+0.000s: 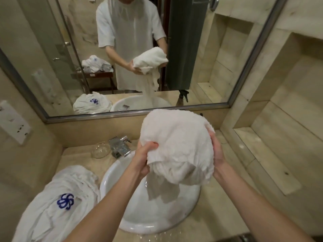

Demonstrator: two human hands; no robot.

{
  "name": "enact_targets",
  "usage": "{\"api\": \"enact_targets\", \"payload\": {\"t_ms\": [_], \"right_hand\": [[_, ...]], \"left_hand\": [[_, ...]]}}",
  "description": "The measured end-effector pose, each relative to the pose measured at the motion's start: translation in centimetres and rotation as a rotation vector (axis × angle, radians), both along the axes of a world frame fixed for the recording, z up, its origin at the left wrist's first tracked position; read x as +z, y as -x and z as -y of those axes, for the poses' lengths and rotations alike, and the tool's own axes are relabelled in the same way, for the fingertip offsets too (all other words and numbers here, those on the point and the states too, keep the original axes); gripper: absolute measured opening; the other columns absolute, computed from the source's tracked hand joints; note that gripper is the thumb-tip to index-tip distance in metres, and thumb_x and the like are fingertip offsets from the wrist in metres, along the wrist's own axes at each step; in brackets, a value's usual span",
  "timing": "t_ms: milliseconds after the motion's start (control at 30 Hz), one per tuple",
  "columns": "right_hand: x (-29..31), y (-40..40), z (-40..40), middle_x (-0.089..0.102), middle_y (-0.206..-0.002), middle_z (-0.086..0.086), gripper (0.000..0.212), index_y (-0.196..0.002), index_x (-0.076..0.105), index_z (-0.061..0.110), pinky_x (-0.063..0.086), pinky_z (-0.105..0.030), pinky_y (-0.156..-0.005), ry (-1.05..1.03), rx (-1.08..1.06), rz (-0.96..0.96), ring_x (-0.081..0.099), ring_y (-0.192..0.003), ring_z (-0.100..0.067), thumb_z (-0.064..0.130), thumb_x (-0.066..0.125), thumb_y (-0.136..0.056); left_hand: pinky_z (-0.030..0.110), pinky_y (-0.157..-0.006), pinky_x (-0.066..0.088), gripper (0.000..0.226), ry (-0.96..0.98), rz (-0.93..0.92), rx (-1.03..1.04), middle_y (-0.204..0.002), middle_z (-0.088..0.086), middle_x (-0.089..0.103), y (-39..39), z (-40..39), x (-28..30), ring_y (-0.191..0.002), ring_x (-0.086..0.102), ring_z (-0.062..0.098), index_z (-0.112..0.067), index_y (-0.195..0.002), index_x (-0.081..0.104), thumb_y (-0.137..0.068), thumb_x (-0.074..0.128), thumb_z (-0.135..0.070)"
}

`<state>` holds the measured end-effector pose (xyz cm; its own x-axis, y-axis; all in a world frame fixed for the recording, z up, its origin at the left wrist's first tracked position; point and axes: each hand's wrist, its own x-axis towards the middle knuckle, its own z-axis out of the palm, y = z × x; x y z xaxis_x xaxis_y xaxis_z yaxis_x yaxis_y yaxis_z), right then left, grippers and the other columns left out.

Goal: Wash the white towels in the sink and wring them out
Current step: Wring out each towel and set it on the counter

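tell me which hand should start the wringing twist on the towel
Left. The left hand already has its fingers curled into the white towel, above the sink; the right hand only cups its side.

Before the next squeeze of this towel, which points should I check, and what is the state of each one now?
1. Both hands grip the towel: ok, left hand and right hand hold its opposite sides.
2. Towel above the sink: ok, its loose ends hang over the basin.
3. Faucet off: cannot tell.
4. Counter dry: not ok, drops lie beside the front rim.
5. Logo towel away from the basin: not ok, it touches the rim.
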<state>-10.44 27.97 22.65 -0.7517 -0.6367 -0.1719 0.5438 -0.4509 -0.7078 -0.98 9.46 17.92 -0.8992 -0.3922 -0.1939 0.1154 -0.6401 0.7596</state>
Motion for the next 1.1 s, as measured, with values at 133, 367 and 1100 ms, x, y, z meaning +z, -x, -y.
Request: {"api": "enact_targets", "payload": {"t_ms": [133, 367, 1100], "right_hand": [[-1.4, 0.7, -4.1, 0.066, -0.132, -0.010, 0.066, -0.118, 0.075, 0.014, 0.056, -0.039, -0.093, 0.087, 0.094, 0.029, 0.064, -0.120, -0.026, 0.048, 0.090, -0.063], [-3.2, 4.3, -12.5, 0.019, -0.163, -0.021, 0.067, -0.157, 0.018, 0.002, 0.008, -0.044, -0.121, 0.263, 0.186, -0.014, 0.017, -0.152, -0.034, 0.047, 0.020, -0.107], [-23.1, 15.9, -20.6, 0.062, -0.128, -0.001, 0.064, -0.134, 0.050, 0.020, 0.050, -0.030, -0.093, -0.931, -0.084, -0.236, 0.061, -0.113, -0.016, 0.018, 0.082, -0.079]], "left_hand": [[0.035, -0.062, 0.060, 0.048, -0.138, -0.028, -0.110, -0.085, 0.011, 0.074, 1.9, -3.9, 1.6, -0.076, 0.072, 0.025, -0.002, -0.100, 0.072, -0.056, 0.052, 0.000], [0.048, -0.090, 0.055, 0.053, -0.295, -0.117, -0.245, -0.109, 0.016, 0.069, 7.3, -12.3, 2.1, -0.101, 0.067, 0.036, -0.006, -0.105, 0.075, -0.054, 0.060, -0.007], [0.026, -0.108, 0.039, 0.090, 0.849, 0.466, -0.395, -0.143, -0.009, 0.048, 14.1, -18.3, -15.8, -0.129, 0.047, 0.006, -0.027, -0.152, 0.028, -0.069, 0.055, -0.006]]}}
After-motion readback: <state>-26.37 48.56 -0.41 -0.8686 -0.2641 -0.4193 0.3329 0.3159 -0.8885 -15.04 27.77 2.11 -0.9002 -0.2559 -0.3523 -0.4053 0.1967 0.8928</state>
